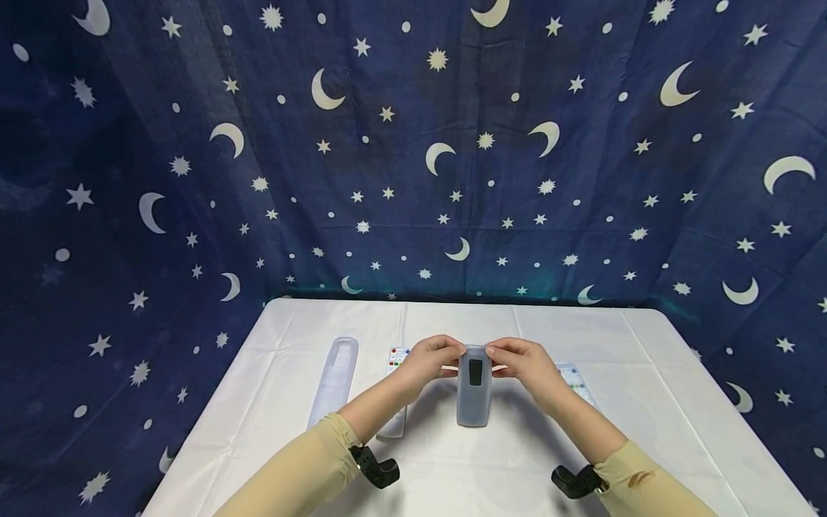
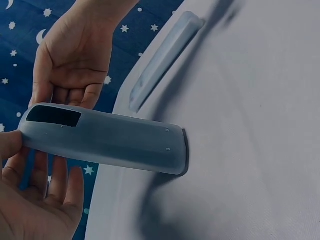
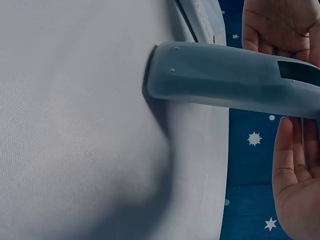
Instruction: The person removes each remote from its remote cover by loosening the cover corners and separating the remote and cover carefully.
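Observation:
Both hands hold one grey-blue translucent remote cover [image 1: 474, 402] with a dark rectangular window near its far end. My left hand [image 1: 429, 361] pinches the far left corner, thumb at the edge and fingers extended beneath. At the opposite corner my right hand [image 1: 525, 364] grips in the same way. The cover tilts, its near end down by the tabletop, as the left wrist view of the cover [image 2: 125, 142] shows. A white remote [image 1: 391, 426] with coloured buttons lies partly behind the left forearm. What is inside the held cover is hidden.
A clear, pale cover [image 1: 336, 377] lies at the left of the white table [image 1: 258, 431]. Another remote [image 1: 578, 382], pale with coloured buttons, lies partly behind the right forearm. A dark blue curtain [image 1: 400, 165] with moons and stars hangs along the table's far edge.

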The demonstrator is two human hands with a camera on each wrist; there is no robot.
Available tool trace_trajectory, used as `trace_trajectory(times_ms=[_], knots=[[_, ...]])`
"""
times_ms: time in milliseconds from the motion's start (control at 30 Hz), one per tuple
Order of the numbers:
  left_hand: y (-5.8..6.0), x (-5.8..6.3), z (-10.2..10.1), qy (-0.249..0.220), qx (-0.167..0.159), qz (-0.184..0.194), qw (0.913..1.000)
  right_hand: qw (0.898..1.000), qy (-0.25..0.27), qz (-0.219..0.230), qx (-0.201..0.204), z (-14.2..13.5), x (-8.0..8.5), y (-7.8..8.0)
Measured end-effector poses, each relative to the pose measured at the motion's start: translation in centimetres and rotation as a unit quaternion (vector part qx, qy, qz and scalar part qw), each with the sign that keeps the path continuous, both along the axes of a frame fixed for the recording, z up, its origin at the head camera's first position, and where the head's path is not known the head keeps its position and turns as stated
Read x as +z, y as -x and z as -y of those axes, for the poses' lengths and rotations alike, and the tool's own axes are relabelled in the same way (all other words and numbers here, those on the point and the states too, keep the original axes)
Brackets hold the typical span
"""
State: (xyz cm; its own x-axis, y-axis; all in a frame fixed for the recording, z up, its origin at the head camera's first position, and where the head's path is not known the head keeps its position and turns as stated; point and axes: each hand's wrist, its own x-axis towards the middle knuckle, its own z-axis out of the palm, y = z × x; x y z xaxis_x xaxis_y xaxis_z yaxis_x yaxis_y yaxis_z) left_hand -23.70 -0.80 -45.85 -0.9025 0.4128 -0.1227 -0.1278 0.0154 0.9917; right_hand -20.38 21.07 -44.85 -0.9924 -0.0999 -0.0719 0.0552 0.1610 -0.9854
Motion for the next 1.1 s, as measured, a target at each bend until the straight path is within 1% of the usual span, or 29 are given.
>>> trace_trajectory(times_ms=[267, 467, 700, 900, 1000, 1100], knots=[[-0.06, 0.38, -0.12, -0.01, -0.014, 0.048, 0.9987, 1.0, 0.02, 0.017, 0.009, -0.1, 0.23, -0.02], [-0.07, 0.51, -0.24, -0.019, -0.016, 0.078, 0.9967, 0.999, 0.034, 0.035, 0.009, -0.08, 0.06, 0.07], [-0.1, 0.57, -0.28, -0.021, -0.017, 0.095, 0.9951, 0.998, 0.041, 0.043, 0.022, -0.01, 0.45, -0.11], [-0.12, 0.45, -0.26, -0.018, -0.015, 0.112, 0.9935, 0.997, 0.05, 0.055, 0.024, 0.07, 0.53, -0.12], [-0.15, 0.41, -0.28, -0.023, -0.016, 0.112, 0.9933, 0.997, 0.05, 0.056, 0.02, 0.13, 0.51, -0.1], [-0.15, 0.38, -0.29, -0.025, -0.02, 0.104, 0.994, 0.997, 0.049, 0.052, 0.019, 0.21, 0.5, -0.11]])
